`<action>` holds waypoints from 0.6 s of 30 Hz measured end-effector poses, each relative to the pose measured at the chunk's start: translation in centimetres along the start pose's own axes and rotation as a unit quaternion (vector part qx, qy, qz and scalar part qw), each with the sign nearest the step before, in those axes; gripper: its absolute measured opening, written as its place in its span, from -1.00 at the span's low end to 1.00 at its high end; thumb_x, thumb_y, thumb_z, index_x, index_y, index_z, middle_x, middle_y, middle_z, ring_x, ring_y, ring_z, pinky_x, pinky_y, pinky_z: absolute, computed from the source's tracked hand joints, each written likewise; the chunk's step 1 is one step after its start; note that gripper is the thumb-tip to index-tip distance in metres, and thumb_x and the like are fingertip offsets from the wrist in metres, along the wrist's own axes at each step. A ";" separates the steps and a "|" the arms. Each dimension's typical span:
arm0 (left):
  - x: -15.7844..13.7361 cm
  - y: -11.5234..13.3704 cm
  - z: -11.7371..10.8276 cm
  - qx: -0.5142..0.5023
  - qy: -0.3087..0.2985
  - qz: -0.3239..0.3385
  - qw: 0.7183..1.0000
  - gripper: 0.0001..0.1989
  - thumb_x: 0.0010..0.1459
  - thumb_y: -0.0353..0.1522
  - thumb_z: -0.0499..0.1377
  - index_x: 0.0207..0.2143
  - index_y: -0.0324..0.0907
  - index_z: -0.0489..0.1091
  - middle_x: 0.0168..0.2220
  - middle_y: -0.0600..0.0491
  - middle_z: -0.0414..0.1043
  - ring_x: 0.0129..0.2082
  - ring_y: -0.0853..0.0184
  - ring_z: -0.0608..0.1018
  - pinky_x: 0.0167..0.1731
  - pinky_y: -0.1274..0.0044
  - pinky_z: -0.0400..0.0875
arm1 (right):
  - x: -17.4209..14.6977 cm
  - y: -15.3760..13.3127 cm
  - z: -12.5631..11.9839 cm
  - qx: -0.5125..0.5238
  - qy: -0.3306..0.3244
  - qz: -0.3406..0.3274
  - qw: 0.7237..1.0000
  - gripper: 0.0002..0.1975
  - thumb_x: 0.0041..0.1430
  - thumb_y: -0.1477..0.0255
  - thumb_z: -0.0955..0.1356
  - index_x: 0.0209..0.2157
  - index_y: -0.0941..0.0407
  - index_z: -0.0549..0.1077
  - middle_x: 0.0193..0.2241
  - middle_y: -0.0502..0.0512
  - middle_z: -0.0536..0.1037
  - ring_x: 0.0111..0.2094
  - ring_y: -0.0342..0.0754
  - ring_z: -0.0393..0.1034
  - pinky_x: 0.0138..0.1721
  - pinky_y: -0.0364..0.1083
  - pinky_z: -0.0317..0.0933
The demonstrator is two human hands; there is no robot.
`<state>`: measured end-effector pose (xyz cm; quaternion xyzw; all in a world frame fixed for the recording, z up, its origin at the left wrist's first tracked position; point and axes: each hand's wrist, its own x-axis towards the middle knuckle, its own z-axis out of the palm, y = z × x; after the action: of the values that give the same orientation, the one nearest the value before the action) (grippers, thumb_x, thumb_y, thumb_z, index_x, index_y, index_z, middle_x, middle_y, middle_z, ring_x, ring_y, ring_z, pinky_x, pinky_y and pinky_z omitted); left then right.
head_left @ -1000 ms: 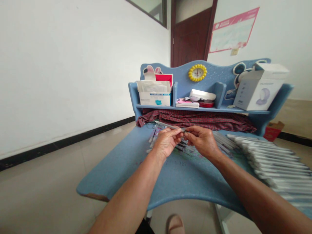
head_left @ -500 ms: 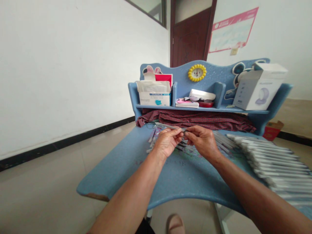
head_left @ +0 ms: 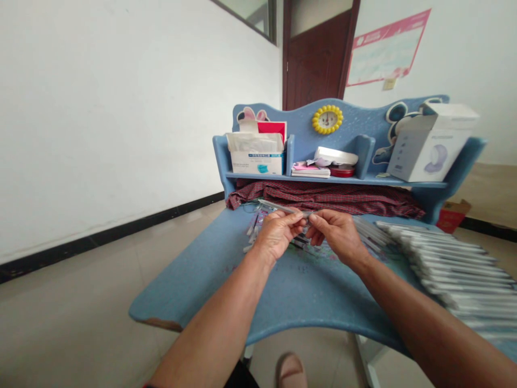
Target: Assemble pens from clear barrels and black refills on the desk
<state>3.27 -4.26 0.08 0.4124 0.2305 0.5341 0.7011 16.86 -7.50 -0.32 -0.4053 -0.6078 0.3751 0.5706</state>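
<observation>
1. Near the middle of the frame, the left hand pinches a slim pale rod between thumb and forefinger, with no visible gap; the other fingers curl underneath.
2. The right hand meets it just to the right, thumb and forefinger closed on the rod's right end, the remaining fingers bent below. The exact contact there is small and partly hidden by the fingertips.
3. The rod sits at the centre of the frame, above the blue desk, tilted slightly so that its far end points to the upper left.
4. Below and left of the hands, a scatter of loose thin pieces lies on the desktop, partly covered by the left hand.
5. Just right of the right hand lies a bunch of similar rods; a large stack of pale rods fills the right side of the frame, side by side, blurred toward the edge.
6. Behind the hands, a red checked cloth lies bunched beneath the shelf.
7. On the shelf stand a mask box at left and a white carton at right.
</observation>
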 end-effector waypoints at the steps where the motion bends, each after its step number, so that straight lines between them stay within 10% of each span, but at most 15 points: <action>1: 0.0 0.0 0.0 0.003 -0.002 0.000 1.000 -0.92 -0.15 -0.55 0.27 -0.52 -0.32 0.41 -0.58 0.06 0.43 -0.57 0.47 0.47 -0.56 0.66 0.33 | 0.0 0.0 -0.1 0.002 -0.007 0.003 1.000 -0.65 0.03 0.15 0.33 -0.52 0.19 0.38 -0.67 0.03 0.48 -0.72 -0.19 0.31 -0.67 -0.20 0.19; 18: 0.0 0.0 0.1 0.025 0.004 0.009 1.000 -0.84 -0.21 -0.53 0.31 -0.50 -0.32 0.40 -0.56 0.07 0.43 -0.57 0.45 0.48 -0.55 0.63 0.35 | 0.1 0.4 -0.5 0.030 -0.062 0.063 0.996 -0.58 0.07 0.07 0.26 -0.53 0.17 0.32 -0.79 -0.02 0.41 -0.84 -0.21 0.18 -0.78 -0.24 0.08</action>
<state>3.35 -4.28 0.09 0.4293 0.2430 0.5362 0.6849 17.43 -7.22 -0.60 -0.4010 -0.6041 0.4528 0.5189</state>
